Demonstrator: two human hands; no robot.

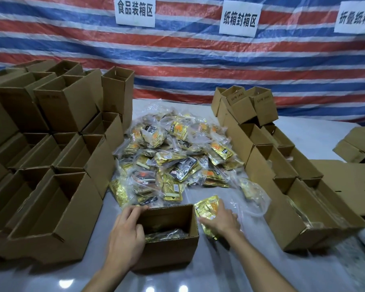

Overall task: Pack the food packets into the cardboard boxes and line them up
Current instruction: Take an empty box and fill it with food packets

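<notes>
Looking down from the head camera, we see a grey counter (pixel 198 272). Our left hand (pixel 125 234) curls over the left wall of an open cardboard box (pixel 169 253) right in front of us, with packets lying inside. Our right hand (pixel 220 223) grips a gold food packet (pixel 207 208) just right of that box. Behind lies a packet heap (pixel 173 152), between the left box stack (pixel 51 165) and the right box row (pixel 293 186).
</notes>
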